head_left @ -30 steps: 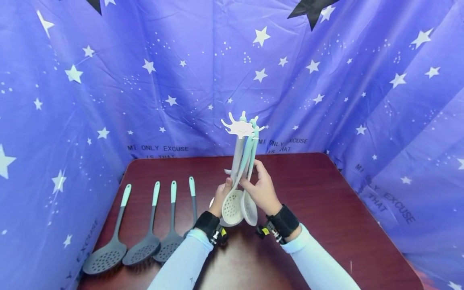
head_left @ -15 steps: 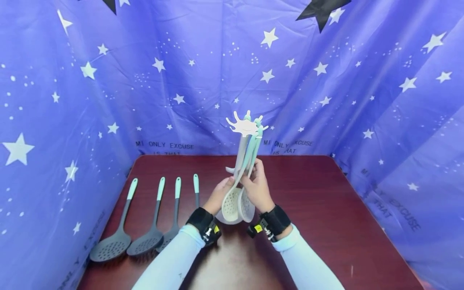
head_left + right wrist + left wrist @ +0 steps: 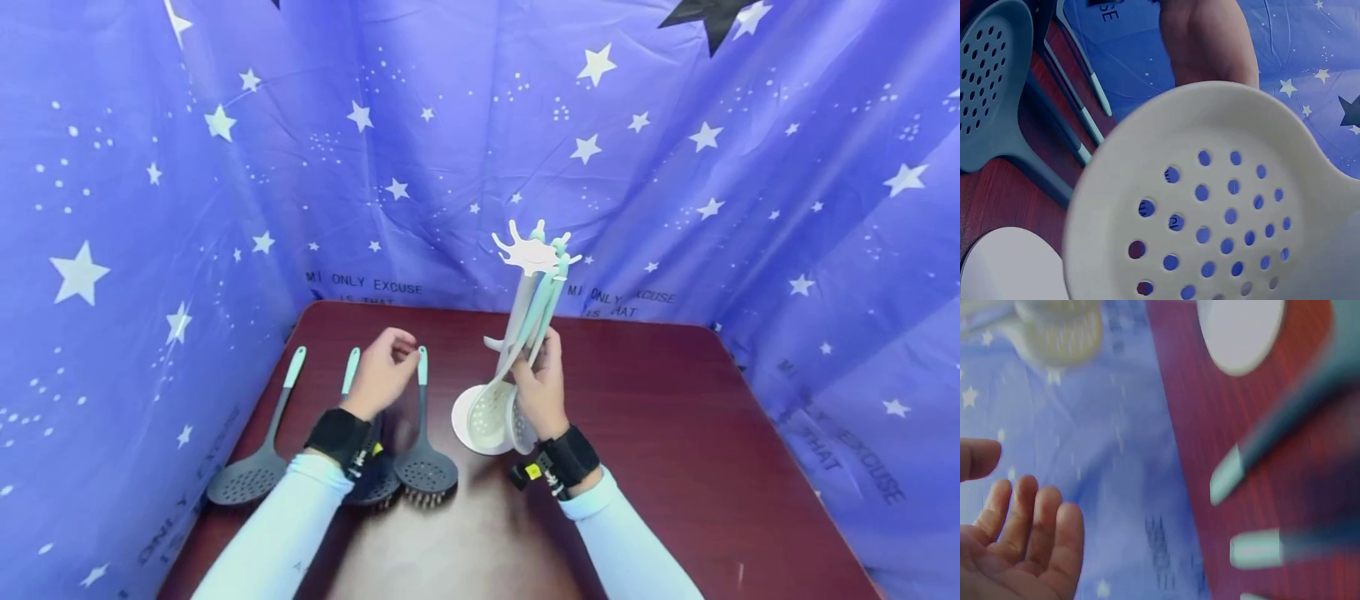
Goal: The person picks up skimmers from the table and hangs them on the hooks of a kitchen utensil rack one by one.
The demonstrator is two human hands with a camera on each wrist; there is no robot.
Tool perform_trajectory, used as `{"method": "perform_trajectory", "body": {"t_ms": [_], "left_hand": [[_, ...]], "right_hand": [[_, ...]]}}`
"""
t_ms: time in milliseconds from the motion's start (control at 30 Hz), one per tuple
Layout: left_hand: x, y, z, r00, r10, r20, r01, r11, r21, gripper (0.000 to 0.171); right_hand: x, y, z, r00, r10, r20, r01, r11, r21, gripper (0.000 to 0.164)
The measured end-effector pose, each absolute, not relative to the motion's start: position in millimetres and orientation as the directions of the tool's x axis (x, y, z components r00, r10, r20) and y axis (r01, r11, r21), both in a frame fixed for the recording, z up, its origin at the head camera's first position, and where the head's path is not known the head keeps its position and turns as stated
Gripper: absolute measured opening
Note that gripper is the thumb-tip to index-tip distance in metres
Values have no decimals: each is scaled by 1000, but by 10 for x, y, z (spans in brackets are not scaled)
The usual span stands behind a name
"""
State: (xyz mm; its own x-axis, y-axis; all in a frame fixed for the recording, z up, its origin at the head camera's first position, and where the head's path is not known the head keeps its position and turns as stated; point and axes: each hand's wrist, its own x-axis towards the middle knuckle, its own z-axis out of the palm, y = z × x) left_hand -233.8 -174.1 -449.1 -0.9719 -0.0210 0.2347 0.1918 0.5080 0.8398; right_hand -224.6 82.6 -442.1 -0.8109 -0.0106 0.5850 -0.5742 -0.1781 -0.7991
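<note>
My right hand grips the post of a white utensil stand whose top spreads into hooks. Off these hooks hang pale perforated skimmers with mint handles; one fills much of the right wrist view. The stand's round white base shows beside them. My left hand, fingers loosely bent and holding nothing, is over the handles of the dark grey skimmers. Nearest to its fingertips is the mint handle end of one dark skimmer. In the left wrist view, the left hand's fingers are relaxed and apart.
Another dark grey skimmer lies at the left of the reddish-brown table, with one more partly hidden under my left forearm. A blue curtain with white stars stands behind the table and along both sides.
My left hand has let go of the stand and moved left over the dark skimmers' handles. My right hand keeps its grip. The head view has turned slightly left.
</note>
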Motion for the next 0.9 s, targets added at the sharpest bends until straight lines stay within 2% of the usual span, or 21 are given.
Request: {"method": "perform_trajectory", "body": {"t_ms": [133, 333, 467, 633, 900], "left_hand": [[-2385, -2198, -4465, -966, -67, 250, 133, 701, 701, 31], [-2368, -2945, -4526, -976, -171, 134, -74, 843, 533, 49], [-2323, -3345, -4742, -968, -252, -11, -226, 848, 480, 62], [-2205, -3574, -4933, -931, -320, -175, -364, 827, 429, 70], [-2156, -3655, -5130, -897, -344, -277, -425, 841, 334, 83]], "right_hand": [[-2242, 858, -4436, -798, 8, 603, -593, -194, -782, 39], [-2259, 855, -4442, -786, 19, 618, -610, -188, -769, 42], [-2270, 850, -4461, -779, 7, 628, -620, -160, -768, 48], [-2291, 855, -4475, -782, -20, 623, -617, -118, -778, 50], [-2272, 859, -4464, -786, 5, 618, -616, -99, -782, 50]]}}
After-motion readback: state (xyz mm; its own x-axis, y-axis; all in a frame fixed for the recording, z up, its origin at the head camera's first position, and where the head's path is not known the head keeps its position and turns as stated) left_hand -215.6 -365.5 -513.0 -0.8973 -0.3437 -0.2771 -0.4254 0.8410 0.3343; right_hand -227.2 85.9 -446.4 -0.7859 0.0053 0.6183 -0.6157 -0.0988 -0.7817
